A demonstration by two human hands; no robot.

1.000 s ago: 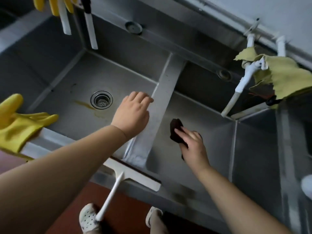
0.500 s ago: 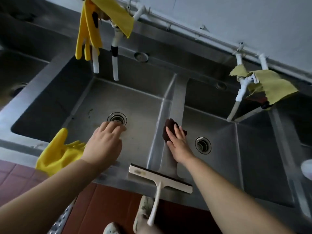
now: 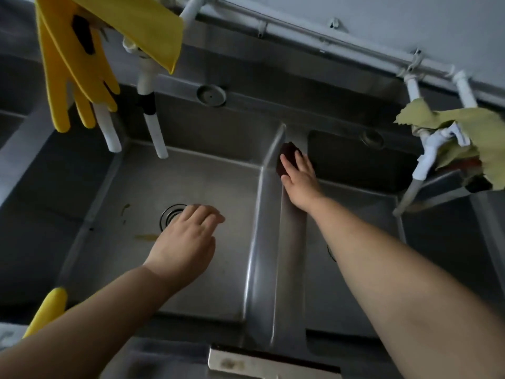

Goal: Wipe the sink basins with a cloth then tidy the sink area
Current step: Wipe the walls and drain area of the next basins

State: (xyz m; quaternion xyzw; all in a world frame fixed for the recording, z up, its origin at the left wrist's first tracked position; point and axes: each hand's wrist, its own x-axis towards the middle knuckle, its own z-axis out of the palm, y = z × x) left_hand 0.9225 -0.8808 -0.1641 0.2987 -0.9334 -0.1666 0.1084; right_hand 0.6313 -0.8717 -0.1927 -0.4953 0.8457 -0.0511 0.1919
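**Cloth on the divider, stains left in the centre basin**

A stainless steel sink unit [image 3: 273, 269] fills the frame, with a pale wall and a white pipe run [image 3: 314, 36] across the top. The right hand [image 3: 299, 177], just right of centre, lies with straight fingers pressing a dark cloth [image 3: 287, 157] onto the far end of the divider ridge [image 3: 289, 228] between the two basins. The left hand [image 3: 185, 239], lower centre, hovers over the centre basin [image 3: 218, 173] with fingers loosely extended, holding nothing, partly covering the drain [image 3: 169, 212].

Wiping looks to be under way rather than finished: a yellowish smear [image 3: 146, 237] and a small mark [image 3: 125, 209] lie on the centre basin floor, left of the drain. The right basin [image 3: 355, 214] is too dark to judge for cleanliness.

Tidying appears untouched. A yellow glove [image 3: 71, 72] hangs over the taps at upper left, another yellow glove [image 3: 46, 310] sits at the lower left edge, a greenish rag [image 3: 459, 124] drapes a tap at the right, and a squeegee head [image 3: 259, 362] rests on the front rim at the bottom.
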